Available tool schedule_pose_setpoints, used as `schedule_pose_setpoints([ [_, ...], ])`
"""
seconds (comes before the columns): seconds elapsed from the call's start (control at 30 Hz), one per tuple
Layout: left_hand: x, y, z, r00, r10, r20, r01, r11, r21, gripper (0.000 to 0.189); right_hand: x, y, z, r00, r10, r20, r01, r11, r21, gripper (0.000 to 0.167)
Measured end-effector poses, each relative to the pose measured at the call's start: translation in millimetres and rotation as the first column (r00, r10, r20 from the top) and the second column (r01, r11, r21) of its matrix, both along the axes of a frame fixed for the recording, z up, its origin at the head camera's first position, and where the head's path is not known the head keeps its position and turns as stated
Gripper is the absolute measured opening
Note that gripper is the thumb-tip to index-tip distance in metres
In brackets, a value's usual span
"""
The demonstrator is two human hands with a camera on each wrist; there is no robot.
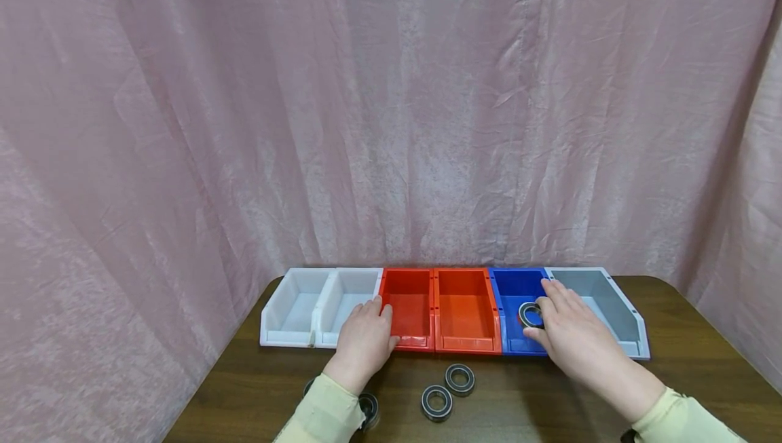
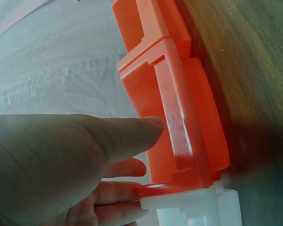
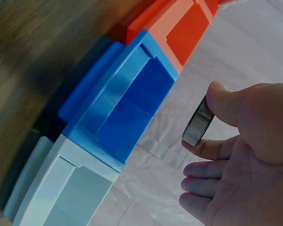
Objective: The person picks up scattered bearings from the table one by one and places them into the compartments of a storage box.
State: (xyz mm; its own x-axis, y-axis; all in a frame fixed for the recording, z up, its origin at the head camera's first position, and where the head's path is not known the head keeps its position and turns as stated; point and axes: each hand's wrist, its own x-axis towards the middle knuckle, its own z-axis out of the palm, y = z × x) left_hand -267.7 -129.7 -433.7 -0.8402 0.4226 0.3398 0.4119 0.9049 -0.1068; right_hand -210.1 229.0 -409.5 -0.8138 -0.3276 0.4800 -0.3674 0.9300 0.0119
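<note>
My right hand (image 1: 574, 334) pinches a ball bearing (image 1: 530, 315) between thumb and index finger, over the blue bin (image 1: 510, 344). The right wrist view shows the bearing (image 3: 198, 123) edge-on, held up apart from the blue bin (image 3: 127, 117), with the other fingers extended. My left hand (image 1: 364, 341) is at the red bin (image 1: 415, 342), near its side shared with a white bin (image 1: 348, 287). In the left wrist view its thumb (image 2: 132, 134) is straight across the red bin's opening and no object shows in the hand.
Two bearings, one (image 1: 460, 380) behind the other (image 1: 436, 403), lie on the wooden table (image 1: 501, 409). Two more are partly hidden by the left sleeve (image 1: 326, 409). An orange bin (image 1: 467, 344), a grey bin (image 1: 635, 349) and another white bin (image 1: 284, 338) complete the row before a pink curtain.
</note>
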Motion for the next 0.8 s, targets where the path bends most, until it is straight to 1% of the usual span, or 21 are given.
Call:
schedule_pose_setpoints([
  [0.2, -0.4, -0.3, -0.8, 1.0, -0.002, -0.006, 0.002, 1.0, 0.005, 0.064, -8.0, 2, -1.8, 1.0, -0.019, 0.021, 0.019, 1.0, -0.003, 0.052],
  [0.37, -1.1, -0.3, -1.4, 1.0, 0.002, 0.009, -0.002, 1.0, 0.005, 0.064, -14.3, 3, -4.1, 0.998, -0.04, 0.039, 0.04, 0.999, 0.002, 0.054],
  [0.5, -1.2, -0.1, -0.9, 1.0, 0.002, 0.009, -0.002, 1.0, 0.002, 0.063, -19.6, 4, -6.7, 0.996, -0.06, 0.061, 0.06, 0.998, 0.003, 0.054],
  [0.63, -1.1, 0.6, 0.2, 1.0, 0.004, 0.008, -0.004, 1.0, -0.001, 0.063, -25.8, 5, -9.6, 0.996, -0.067, 0.067, 0.068, 0.998, -0.009, 0.053],
  [0.8, -0.4, 0.5, 0.8, 1.0, 0.008, 0.01, -0.008, 1.0, 0.0, 0.064, -31.8, 4, -11.9, 0.991, -0.083, 0.1, 0.085, 0.996, -0.021, 0.054],
])
